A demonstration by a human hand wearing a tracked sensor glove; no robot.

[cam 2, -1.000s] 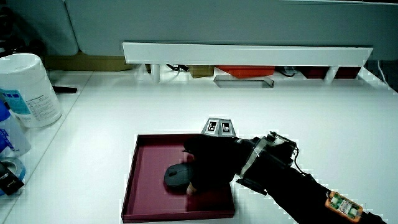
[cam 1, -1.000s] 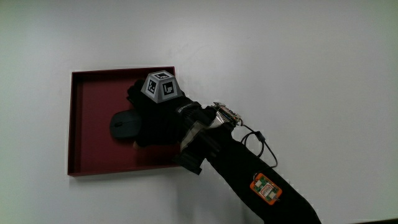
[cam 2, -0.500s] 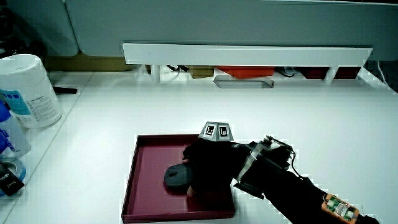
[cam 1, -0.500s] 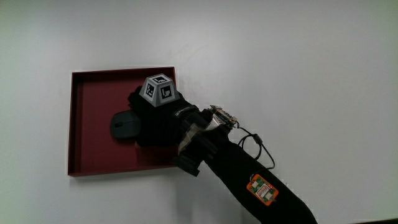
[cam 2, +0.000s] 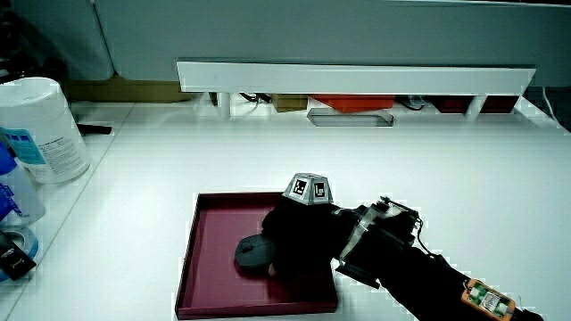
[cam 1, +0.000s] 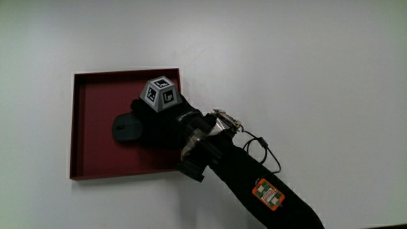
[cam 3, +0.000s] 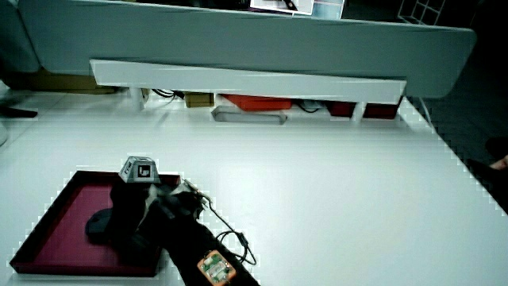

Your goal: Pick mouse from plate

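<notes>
A gloved hand (cam 1: 159, 121) closes over a dark mouse (cam 1: 126, 128) lying in a shallow red plate (cam 1: 86, 86), a square tray with low upright walls, on a white surface (cam 1: 305, 70). The grip appears wrapped around the end of the mouse nearest the forearm (cam 1: 248, 178), leaving the other end showing past the fingertips; how firmly the fingers press cannot be made out under the black glove. The mouse sits on the plate floor about midway between its walls, and in a side view (cam 2: 254, 253) it looks to be resting there, not yet lifted.

The hand comes in low and nearly flat, probably because the mouse is low and rounded and is best taken from above with the palm draped over its back. The patterned cube (cam 1: 161, 93) rides on top of the hand, clear of everything. A thin cable (cam 1: 264, 149) loops from the wrist beside the forearm and lies on the surface outside the plate.

The plate's walls ring the grip closely, so a sideways drag would likely catch the rim; straight up seems the free way out. Outside the plate the surface is open around the forearm. A white canister (cam 2: 46, 127) stands well apart from the grip at the surface's edge.
</notes>
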